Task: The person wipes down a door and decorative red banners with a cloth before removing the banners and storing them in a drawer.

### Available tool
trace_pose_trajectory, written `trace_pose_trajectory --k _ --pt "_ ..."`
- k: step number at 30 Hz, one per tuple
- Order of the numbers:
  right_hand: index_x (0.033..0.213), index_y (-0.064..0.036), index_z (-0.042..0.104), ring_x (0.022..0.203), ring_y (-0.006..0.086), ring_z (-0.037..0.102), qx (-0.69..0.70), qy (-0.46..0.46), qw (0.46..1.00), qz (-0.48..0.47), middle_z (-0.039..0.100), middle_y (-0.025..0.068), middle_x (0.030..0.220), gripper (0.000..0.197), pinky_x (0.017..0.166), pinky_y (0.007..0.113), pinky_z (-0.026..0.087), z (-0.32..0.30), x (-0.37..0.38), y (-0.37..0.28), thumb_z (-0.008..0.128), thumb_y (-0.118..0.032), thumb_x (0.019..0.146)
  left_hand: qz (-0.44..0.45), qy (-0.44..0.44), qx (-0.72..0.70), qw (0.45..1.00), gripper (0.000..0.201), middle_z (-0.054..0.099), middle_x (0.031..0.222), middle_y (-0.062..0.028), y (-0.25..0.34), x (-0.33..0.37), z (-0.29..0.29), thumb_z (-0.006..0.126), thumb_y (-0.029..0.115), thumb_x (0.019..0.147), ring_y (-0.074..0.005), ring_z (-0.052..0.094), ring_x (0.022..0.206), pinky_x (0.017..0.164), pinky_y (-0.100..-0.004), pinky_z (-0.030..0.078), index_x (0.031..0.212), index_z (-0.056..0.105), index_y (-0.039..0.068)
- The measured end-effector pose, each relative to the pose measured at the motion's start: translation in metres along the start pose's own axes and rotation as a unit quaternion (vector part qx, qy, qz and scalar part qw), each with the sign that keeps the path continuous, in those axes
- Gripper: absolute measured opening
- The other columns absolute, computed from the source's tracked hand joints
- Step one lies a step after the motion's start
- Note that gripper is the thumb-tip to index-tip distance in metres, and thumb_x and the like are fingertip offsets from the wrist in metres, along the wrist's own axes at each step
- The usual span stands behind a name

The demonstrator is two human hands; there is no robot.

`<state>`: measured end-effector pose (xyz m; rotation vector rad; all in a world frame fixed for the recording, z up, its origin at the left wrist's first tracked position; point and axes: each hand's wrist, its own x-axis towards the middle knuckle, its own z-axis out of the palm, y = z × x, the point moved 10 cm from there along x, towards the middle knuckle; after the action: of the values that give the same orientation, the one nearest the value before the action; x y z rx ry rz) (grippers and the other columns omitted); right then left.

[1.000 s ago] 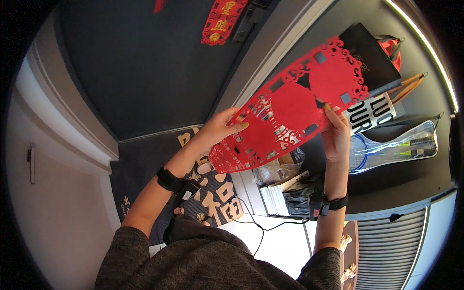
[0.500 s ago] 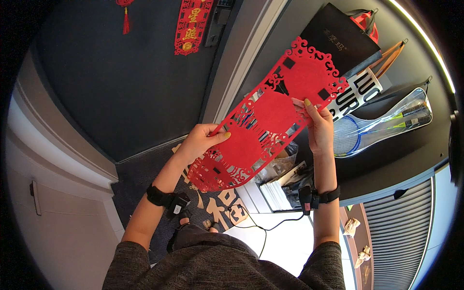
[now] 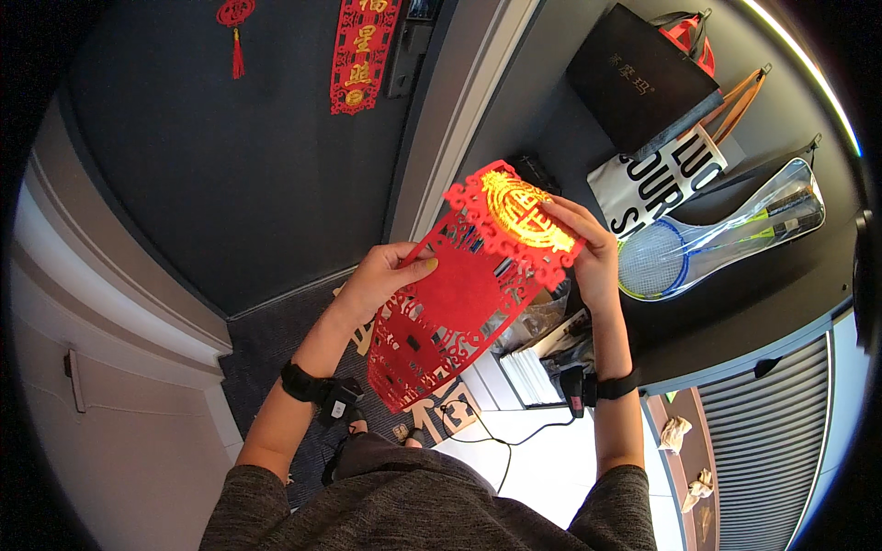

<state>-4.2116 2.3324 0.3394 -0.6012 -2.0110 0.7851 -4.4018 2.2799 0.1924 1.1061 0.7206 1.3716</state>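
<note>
Between my two hands hangs a red cut-out door banner with lacy edges. Its plain red back faces me over most of its length. The far end is folded over toward me, showing a gold round emblem on the front side. My left hand pinches the left edge about midway along, thumb on top. My right hand is closed on the folded end at its right side, fingers over the fold. The near end of the banner droops above the doormat.
A dark door carries a similar red banner and a tasselled ornament. On the right wall hang a black bag, a white tote and badminton rackets in a clear case. A black cable hangs below my right wrist.
My right hand has folded the banner's far end over toward me, bringing its gold emblem into sight. My left hand keeps its pinch on the left edge.
</note>
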Motion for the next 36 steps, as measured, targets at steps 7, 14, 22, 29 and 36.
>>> trace_pose_trajectory --k 7,14,22,29,36 --pt "0.108 -0.0101 0.067 0.105 0.0236 0.058 -0.211 -0.007 0.975 -0.077 0.054 0.0132 0.119 0.059 0.088 0.031 0.048 0.002 -0.008 -0.023 0.046 0.022 0.063 0.005 -0.025 -0.048 0.999 0.026 0.065 0.094 -0.0038 0.011 0.003 0.015 0.061 0.018 0.089 -0.0076 0.061 0.083 0.075 -0.0224 0.049 0.107 0.06 -0.001" --pt "0.108 -0.0091 0.067 0.108 0.0281 0.056 -0.238 -0.038 0.963 -0.119 0.05 0.016 0.123 0.062 0.093 0.035 0.047 0.004 -0.013 -0.042 0.044 0.022 0.058 -0.017 -0.073 0.006 0.997 0.04 0.066 0.101 -0.0095 0.025 0.007 0.015 0.064 0.025 0.086 -0.0118 0.063 0.088 0.08 -0.0255 0.05 0.114 0.056 -0.002" --pt "0.107 -0.0101 0.067 0.118 0.0335 0.049 -0.274 -0.077 0.948 -0.141 0.046 0.0183 0.128 0.06 0.098 0.038 0.043 0.017 -0.025 -0.052 0.05 0.021 0.059 -0.023 -0.092 0.081 0.992 0.035 0.067 0.093 -0.0097 0.03 0.02 0.039 0.064 0.024 0.086 -0.0116 0.064 0.084 0.077 -0.0251 0.05 0.108 0.06 -0.003" --pt "0.137 -0.0116 0.038 0.126 0.0311 0.042 -0.231 -0.059 0.969 -0.066 0.039 0.018 0.138 0.076 0.102 0.038 0.036 -0.009 -0.033 -0.04 0.052 0.017 0.068 -0.014 -0.016 0.101 0.995 0.023 0.068 0.094 -0.008 0.04 0.011 0.028 0.06 0.017 0.088 -0.0135 0.064 0.085 0.077 -0.028 0.051 0.104 0.062 0.001" --pt "0.124 0.0041 0.049 0.097 0.0158 0.06 0.146 -0.064 0.98 0.118 0.064 0.0135 0.105 0.047 0.085 0.029 0.046 0.003 -0.029 -0.012 0.05 -0.032 0.094 0.036 0.0 0.181 0.983 0.021 0.067 0.092 -0.0058 0.045 0.009 0.034 0.06 0.014 0.088 -0.012 0.063 0.084 0.077 -0.0272 0.05 0.104 0.063 0.001"
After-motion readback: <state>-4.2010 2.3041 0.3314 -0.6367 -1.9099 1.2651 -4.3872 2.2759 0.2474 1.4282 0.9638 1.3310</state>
